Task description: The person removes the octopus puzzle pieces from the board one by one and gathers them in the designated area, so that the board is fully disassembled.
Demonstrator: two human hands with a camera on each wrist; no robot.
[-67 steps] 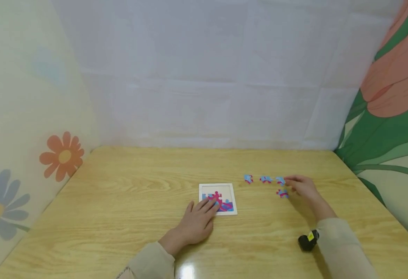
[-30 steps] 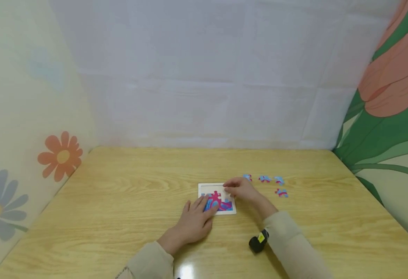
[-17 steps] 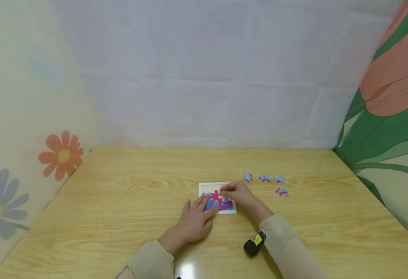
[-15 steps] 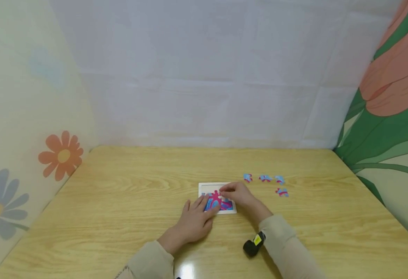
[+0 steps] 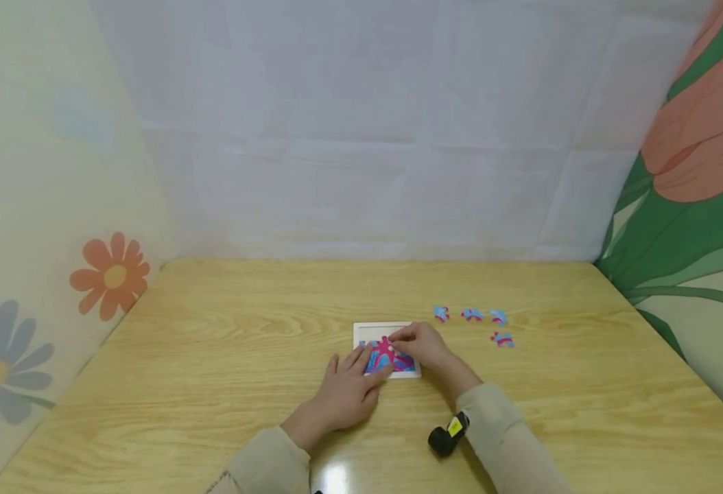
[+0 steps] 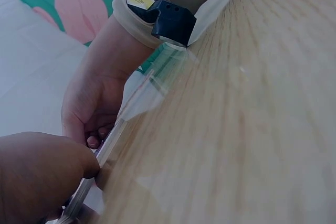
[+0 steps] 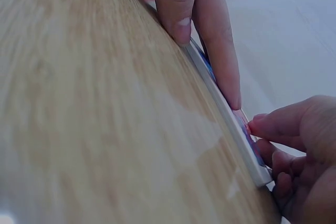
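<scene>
In the head view a white-rimmed puzzle tray [image 5: 381, 325] lies flat on the table, its lower part filled with joined pink, blue and purple jigsaw pieces [image 5: 383, 358]. My left hand [image 5: 343, 398] rests across its lower left, fingers extended over the joined pieces. Seen from the right wrist, the left thumb [image 7: 181, 29] touches the tray's edge while a straight finger [image 7: 223, 59] presses on top. My right hand [image 5: 426, 345] reaches over the tray's right side. Its thumb and fingertips pinch a puzzle piece [image 7: 247, 128] at the surface, mostly hidden by them.
Right of the tray lie several loose pieces: a row with one piece [image 5: 441, 313], another piece [image 5: 472, 314] and a third piece [image 5: 499, 316], plus one piece [image 5: 503, 339] nearer. A black wrist camera [image 5: 444, 439] hangs at the right sleeve. A white cloth [image 5: 361, 171] backs the table.
My right hand has come left from beside the loose pieces to the tray and now works low over its right side. The left hand has stayed on the tray.
</scene>
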